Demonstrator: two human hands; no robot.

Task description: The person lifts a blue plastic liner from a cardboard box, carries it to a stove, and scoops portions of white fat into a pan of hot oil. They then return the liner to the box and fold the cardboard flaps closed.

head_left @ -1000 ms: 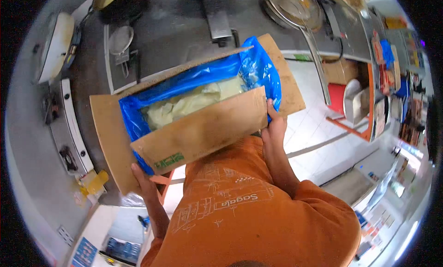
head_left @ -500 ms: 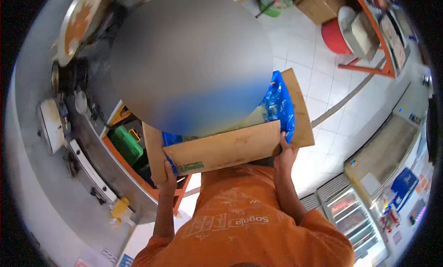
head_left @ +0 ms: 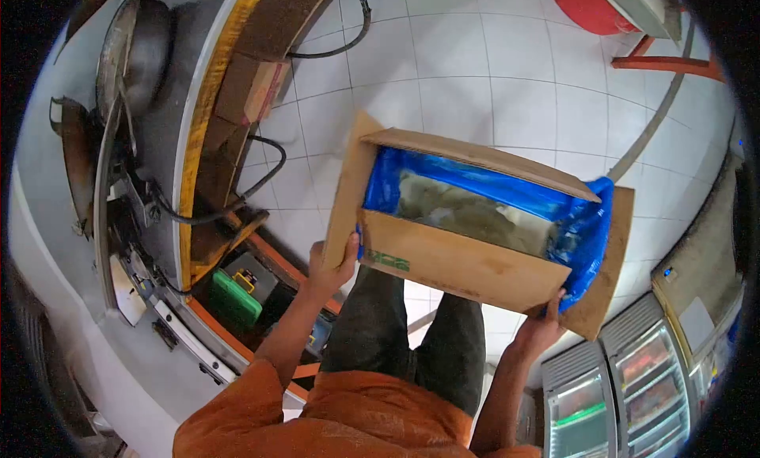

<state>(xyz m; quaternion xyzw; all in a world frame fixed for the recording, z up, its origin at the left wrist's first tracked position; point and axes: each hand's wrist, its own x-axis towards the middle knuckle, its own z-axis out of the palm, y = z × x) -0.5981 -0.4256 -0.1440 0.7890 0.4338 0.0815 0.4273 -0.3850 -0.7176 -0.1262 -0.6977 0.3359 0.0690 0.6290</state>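
An open cardboard box (head_left: pixel 467 256) is held in front of my body, its flaps spread outward. A blue plastic liner (head_left: pixel 491 177) covers its inside walls, with one corner hanging over the right side. Inside lies a pale, yellowish-white mass (head_left: pixel 475 212) whose kind I cannot make out. My left hand (head_left: pixel 336 264) grips the box at its near left corner, thumb on the cardboard. At the near right corner my right hand (head_left: pixel 542 327) is closed on the box edge, thumb up beside the liner. Both hands' other fingers are partly hidden.
To the left runs a counter with a large wok (head_left: pixel 134 58) and a black hose (head_left: pixel 277 173) beside it. A green container (head_left: pixel 236 298) sits on a lower shelf. Glass-door fridges (head_left: pixel 645 371) stand at right. A red tub (head_left: pixel 590 7) is on the tiled floor (head_left: pixel 451 54).
The view has turned downward and shifted, so the box's inside and the floor now show. The box now appears farther right and tilted down to the right, still in both hands.
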